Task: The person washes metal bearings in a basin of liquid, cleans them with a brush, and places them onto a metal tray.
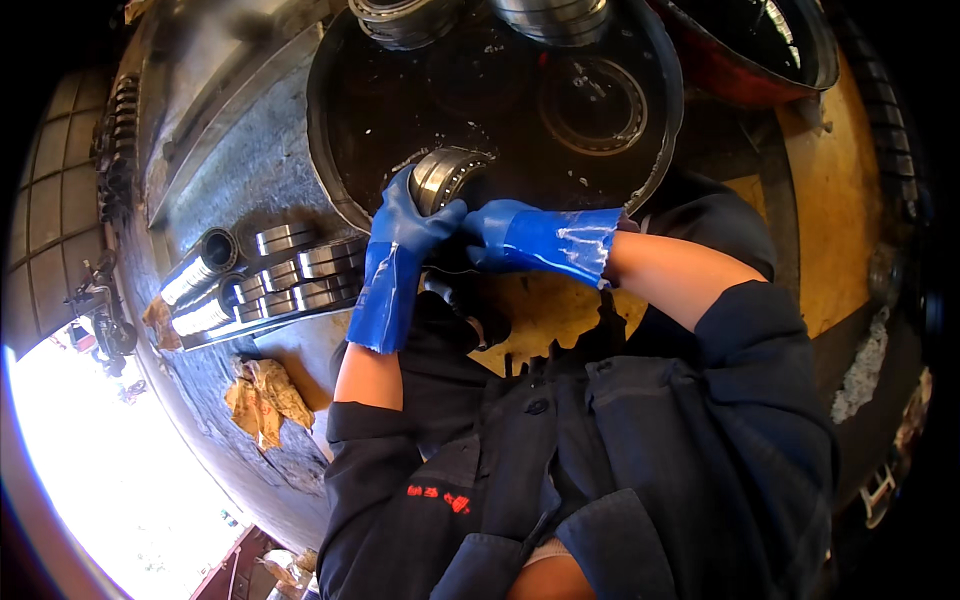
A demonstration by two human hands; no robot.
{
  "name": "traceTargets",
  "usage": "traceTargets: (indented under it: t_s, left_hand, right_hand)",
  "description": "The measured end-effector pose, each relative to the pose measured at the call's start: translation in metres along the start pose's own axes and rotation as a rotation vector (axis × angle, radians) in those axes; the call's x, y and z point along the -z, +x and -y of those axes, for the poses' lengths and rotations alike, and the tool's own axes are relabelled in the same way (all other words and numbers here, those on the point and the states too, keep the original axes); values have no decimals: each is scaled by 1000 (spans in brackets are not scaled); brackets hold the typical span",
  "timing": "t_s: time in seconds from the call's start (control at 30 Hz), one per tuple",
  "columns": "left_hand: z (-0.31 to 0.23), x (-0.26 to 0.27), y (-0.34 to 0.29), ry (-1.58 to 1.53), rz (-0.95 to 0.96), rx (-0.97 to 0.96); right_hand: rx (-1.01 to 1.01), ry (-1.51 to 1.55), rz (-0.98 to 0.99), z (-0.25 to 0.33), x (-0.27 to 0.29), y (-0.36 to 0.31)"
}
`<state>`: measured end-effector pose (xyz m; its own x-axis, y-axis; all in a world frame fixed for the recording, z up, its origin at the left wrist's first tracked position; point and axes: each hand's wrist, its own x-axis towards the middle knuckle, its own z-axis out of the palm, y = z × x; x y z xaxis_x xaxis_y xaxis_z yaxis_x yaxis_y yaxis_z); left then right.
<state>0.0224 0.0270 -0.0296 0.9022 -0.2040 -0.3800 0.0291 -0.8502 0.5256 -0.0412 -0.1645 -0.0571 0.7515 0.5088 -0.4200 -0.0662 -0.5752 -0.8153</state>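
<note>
My left hand (408, 215), in a blue rubber glove, grips a shiny steel roller bearing (438, 178). The bearing is tilted at the near edge of a round basin (676, 110) of dark liquid. Close against its lower right side is my right hand (492, 232), also gloved in blue. Its fingers are curled and partly lost in shadow, so what they hold is hidden. Two larger bearings, one left (405, 22) and one right (555, 18), are at the basin's far side. A ring (597, 105) shows in the liquid at the right.
To the left, a tray (255, 325) bears several steel bearing rings (325, 258) and two long stacks of rings (200, 270). Crumpled brown paper (268, 400) lies nearer me. A red-sided container (740, 75) of dark liquid stands at the far right.
</note>
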Motion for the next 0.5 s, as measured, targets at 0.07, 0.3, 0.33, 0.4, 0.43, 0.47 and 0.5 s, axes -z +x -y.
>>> traceTargets:
  t_s: [0.07,0.3,0.33,0.4,0.43,0.47,0.5]
  left_hand:
    - [6,-2,-2,-43,-26,-20]
    - [-29,8,-3,25,36,28]
    - [-33,7,-3,106,30,-18]
    - [-43,7,-4,269,19,-113]
    - [-47,9,-3,281,77,-149]
    - [-43,6,-3,301,50,-178]
    - [-39,2,-5,322,17,-207]
  right_hand:
    - [-36,66,-32,-19,-4,-3]
    - [-218,22,-153,-34,24,-9]
    - [-247,7,-156,-32,26,-9]
    - [-231,-38,-164,-29,28,-8]
    - [-223,-61,-168,-29,29,-9]
    - [-260,-90,-190,-31,30,-9]
    - [-292,-122,-214,-32,33,-8]
